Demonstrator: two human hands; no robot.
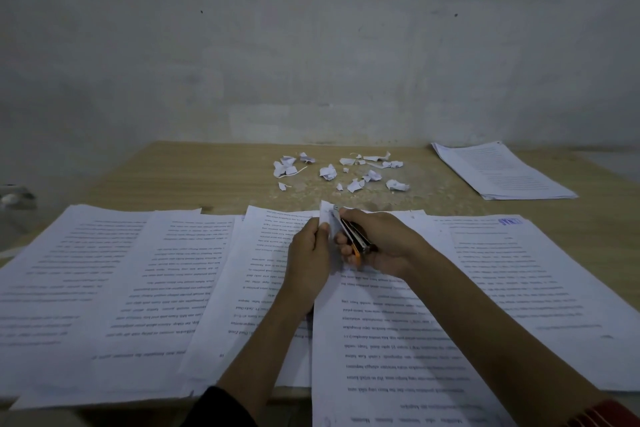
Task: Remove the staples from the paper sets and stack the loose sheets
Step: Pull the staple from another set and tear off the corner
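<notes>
Paper set (391, 340) lies near-centre on the table (207, 177), its far corner pinched in left hand (310, 253) while right hand (377, 243) clamps staple remover (351, 236) there; sheets thin, floppy, tear-prone, so grip beside staple.

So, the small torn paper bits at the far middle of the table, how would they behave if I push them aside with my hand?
The torn paper bits look thin and crumpled, so they are probably very light and would scatter rather than slide together. Some curl upward, so a few may catch on the worn, rough-looking patch of the table. They are unlikely to break further.
</notes>
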